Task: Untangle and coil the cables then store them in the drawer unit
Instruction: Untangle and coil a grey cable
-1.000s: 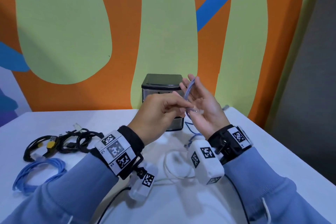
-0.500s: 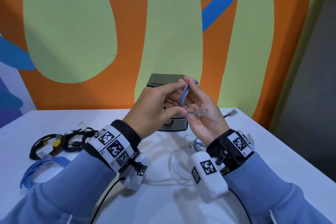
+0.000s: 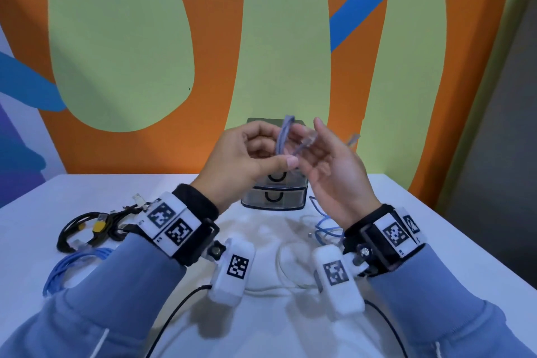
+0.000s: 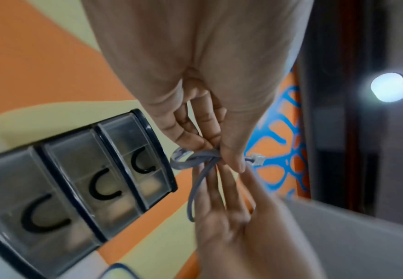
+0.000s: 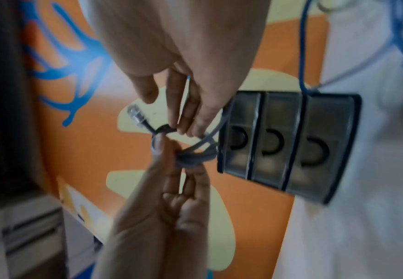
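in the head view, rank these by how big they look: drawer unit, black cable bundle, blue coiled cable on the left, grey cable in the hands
1. black cable bundle
2. blue coiled cable, close to the bundle and partly hidden by the sleeve, so unsure
3. drawer unit, farther away and partly hidden by the hands
4. grey cable, smallest

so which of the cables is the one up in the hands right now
The short grey cable, pinched by the left hand with the right hand; the black bundle and blue coil lie on the table.
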A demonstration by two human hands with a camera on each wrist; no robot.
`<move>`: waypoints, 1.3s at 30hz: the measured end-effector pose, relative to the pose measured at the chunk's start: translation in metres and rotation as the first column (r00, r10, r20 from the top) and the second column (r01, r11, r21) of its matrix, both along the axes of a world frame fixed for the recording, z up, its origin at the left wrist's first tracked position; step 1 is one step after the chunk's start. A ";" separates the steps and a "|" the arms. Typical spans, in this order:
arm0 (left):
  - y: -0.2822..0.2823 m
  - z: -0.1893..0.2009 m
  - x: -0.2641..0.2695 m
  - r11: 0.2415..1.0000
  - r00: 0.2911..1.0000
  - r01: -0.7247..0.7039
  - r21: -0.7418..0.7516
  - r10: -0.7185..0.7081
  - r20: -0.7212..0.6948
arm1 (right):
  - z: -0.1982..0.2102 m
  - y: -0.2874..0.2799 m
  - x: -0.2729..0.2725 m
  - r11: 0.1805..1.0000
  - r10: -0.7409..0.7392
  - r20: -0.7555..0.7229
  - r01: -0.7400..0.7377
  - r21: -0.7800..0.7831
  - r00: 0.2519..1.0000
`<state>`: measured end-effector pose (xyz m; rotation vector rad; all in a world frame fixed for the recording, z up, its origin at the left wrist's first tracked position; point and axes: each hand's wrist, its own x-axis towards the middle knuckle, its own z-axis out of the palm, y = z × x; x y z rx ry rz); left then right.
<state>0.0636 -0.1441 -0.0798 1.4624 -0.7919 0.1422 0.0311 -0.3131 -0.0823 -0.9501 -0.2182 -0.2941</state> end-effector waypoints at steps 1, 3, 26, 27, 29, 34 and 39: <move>0.004 0.002 0.001 0.998 0.998 0.019 -0.064 -0.022 -0.054 | 0.001 -0.001 0.000 0.994 -0.093 0.029 0.094 -0.051 0.995; 0.010 0.003 0.003 0.980 0.978 0.086 -0.182 -0.118 -0.173 | 0.001 -0.002 0.001 0.958 -0.244 0.083 0.254 -0.135 0.966; 0.012 -0.008 0.019 0.921 0.928 -0.372 -0.117 0.363 -0.090 | -0.015 0.011 0.004 0.944 -0.055 -0.022 0.044 -0.328 0.998; 0.012 -0.007 0.018 0.926 0.940 -0.338 -0.169 0.323 -0.110 | -0.015 0.011 0.003 0.951 -0.034 -0.030 0.023 -0.308 0.999; 0.013 -0.003 0.016 0.932 0.957 -0.279 -0.231 0.249 -0.152 | -0.014 0.010 0.001 0.955 0.007 -0.016 -0.011 -0.298 1.000; 0.022 0.000 0.017 0.962 0.962 -0.272 -0.028 0.272 -0.023 | -0.013 0.010 -0.001 0.922 -0.013 0.020 0.019 -0.386 1.000; 0.026 -0.002 0.013 0.790 0.776 -0.577 0.208 0.451 0.440 | -0.018 0.017 0.000 0.875 -0.069 0.042 0.081 -0.477 0.997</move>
